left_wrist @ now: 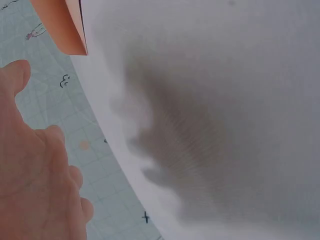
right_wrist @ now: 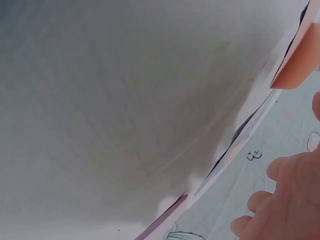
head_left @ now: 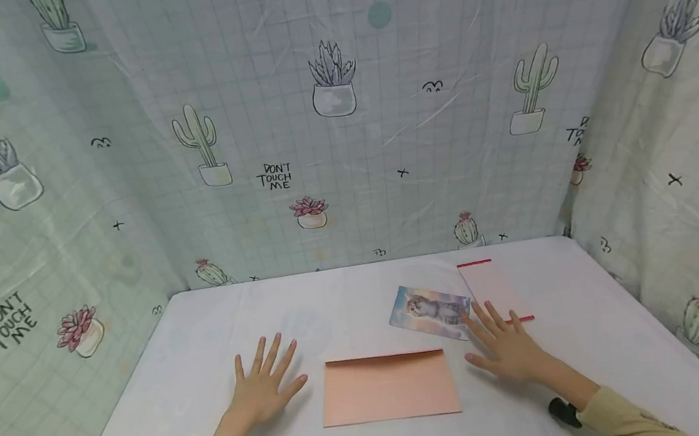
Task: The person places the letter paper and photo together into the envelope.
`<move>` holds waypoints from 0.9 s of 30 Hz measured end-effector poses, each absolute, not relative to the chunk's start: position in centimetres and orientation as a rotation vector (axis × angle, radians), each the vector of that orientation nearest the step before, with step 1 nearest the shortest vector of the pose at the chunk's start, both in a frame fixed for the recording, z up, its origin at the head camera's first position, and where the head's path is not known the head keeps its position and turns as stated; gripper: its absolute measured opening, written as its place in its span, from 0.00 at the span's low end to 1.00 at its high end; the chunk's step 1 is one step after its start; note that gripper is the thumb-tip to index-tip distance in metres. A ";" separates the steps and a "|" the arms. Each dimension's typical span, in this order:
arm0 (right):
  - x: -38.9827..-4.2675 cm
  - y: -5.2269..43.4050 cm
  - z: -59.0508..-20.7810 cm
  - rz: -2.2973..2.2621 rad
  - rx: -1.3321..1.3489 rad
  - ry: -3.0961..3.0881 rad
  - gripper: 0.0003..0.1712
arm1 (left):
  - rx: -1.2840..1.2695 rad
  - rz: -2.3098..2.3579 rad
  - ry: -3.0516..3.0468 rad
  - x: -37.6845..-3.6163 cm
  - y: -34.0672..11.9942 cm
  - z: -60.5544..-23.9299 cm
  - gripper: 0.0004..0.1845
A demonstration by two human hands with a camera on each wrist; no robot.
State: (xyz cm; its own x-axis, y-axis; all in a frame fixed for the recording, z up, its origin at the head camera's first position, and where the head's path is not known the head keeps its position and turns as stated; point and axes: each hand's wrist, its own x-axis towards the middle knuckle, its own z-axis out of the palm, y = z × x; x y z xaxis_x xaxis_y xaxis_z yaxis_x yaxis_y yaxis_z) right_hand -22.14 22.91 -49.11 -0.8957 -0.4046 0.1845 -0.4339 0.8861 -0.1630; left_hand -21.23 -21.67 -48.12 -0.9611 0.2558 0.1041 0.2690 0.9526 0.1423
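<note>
Both hands are lying flat with fingers spread and holding nothing: the left hand [head_left: 265,384] is resting palm-down on the white bench [head_left: 166,389], and the right hand [head_left: 506,348] is doing the same. Between the hands, a flat rectangular salmon-pink paper envelope [head_left: 388,387] is lying on the bench, apart from both. The fingertips of the right hand are reaching the near edge of a glossy cat picture card [head_left: 429,311], and a pale pink paper strip with red ends [head_left: 493,290] is lying just beyond them.
</note>
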 end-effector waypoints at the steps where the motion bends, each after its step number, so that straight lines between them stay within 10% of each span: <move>1: -22.1 22.8 -49.1 0.305 0.654 -2.908 0.42 | -0.402 -0.229 -3.021 -21.1 -21.7 -48.1 0.37; 27: -21.1 20.3 -48.9 0.384 0.803 -2.936 0.38 | -0.519 -0.212 -2.980 -18.7 -20.1 -47.9 0.32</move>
